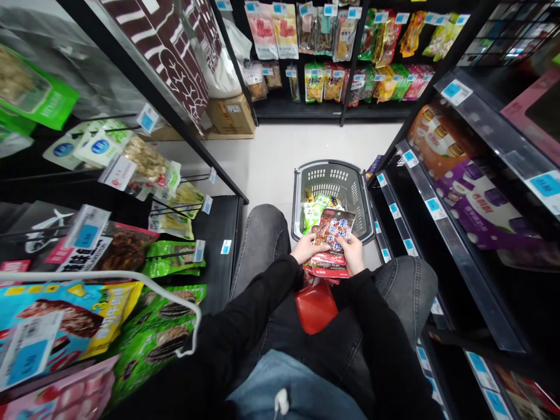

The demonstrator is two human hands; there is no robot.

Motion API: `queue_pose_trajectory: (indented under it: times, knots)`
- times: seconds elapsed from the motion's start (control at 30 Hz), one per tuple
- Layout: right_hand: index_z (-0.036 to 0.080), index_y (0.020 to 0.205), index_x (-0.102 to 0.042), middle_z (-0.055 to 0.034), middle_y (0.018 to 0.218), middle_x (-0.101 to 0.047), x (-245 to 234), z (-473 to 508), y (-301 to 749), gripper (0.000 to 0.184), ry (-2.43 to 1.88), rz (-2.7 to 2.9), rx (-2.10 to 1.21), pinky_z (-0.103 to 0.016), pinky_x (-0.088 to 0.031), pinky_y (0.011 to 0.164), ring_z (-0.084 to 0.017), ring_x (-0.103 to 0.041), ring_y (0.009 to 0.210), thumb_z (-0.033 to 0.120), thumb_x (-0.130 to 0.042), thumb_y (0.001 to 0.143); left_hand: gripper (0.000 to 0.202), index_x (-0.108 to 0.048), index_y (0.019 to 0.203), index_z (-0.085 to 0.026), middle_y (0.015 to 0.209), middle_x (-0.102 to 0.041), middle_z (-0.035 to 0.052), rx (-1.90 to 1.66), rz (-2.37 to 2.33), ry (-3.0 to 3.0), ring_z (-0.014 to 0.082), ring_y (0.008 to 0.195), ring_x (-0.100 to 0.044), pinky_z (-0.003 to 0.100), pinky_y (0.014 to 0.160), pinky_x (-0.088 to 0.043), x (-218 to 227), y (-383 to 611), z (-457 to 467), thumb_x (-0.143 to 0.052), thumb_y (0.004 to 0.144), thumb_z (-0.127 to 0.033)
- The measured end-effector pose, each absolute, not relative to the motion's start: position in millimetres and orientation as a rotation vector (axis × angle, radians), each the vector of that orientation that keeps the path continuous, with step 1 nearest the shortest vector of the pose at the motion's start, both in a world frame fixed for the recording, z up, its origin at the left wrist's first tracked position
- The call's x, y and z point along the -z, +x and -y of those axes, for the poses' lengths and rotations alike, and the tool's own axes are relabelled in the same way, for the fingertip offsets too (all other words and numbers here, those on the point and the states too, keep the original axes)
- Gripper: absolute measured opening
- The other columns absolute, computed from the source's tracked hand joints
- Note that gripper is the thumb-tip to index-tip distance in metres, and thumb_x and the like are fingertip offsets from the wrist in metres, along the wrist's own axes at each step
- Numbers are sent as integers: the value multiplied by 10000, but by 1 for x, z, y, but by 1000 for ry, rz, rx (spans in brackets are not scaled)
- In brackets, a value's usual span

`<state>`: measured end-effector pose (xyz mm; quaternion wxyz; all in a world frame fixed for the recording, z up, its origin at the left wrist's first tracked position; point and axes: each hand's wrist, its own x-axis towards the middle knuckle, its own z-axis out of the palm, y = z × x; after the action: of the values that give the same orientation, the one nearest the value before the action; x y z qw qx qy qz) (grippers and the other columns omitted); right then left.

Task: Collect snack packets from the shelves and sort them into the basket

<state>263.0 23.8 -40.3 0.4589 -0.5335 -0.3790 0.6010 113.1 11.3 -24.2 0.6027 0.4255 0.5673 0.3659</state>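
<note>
Between both hands is a small stack of dark red snack packets (331, 238), printed with white and blue characters. My left hand (307, 249) grips the left side, its thumb lying across the front. On the right edge my right hand (352, 254) is closed, thumb on the face of the packet. The packets are over my lap, at the near rim of a grey shopping basket (368, 201). Green and yellow snack packets (315, 208) lie inside the basket. Just below my hands, a shiny red item (315, 308) rests in my lap; its kind is unclear.
A rack of hanging snack bags (175, 256) stands close on the left. On the right, tiered shelves (455, 233) carry price tags and purple cartons (481, 198). More bags hang on the back shelf (297, 109). A cardboard box (231, 115) sits at the back left.
</note>
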Motion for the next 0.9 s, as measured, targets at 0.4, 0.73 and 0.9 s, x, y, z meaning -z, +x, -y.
queue_pose_trajectory:
  times: [0.4, 0.73, 0.9]
  knots:
    - [157, 806, -664, -62, 819, -703, 30, -34, 275, 336, -1403, 1454, -1401, -364, -505, 756, -241, -643, 787, 349, -745, 543, 473, -664, 778, -86, 760, -688, 49, -903, -1361, 836, 198, 717, -615, 321, 742, -482, 25, 113, -10, -749, 495, -455]
    - [150, 808, -686, -53, 851, -702, 36, -32, 280, 334, -1302, 1309, -1595, -356, -516, 728, -222, -644, 777, 340, -737, 538, 509, -657, 769, -77, 766, -674, 67, -822, -1268, 940, 202, 721, -611, 330, 747, -480, 34, 109, -10, -729, 516, -512]
    - [155, 782, -692, -40, 798, -701, 33, -34, 289, 276, -1260, 1516, -1681, -364, -505, 751, -218, -640, 778, 299, -736, 551, 514, -676, 851, -70, 896, -675, 108, -773, -1257, 1082, 242, 858, -613, 371, 872, -452, 37, 107, -11, -715, 558, -490]
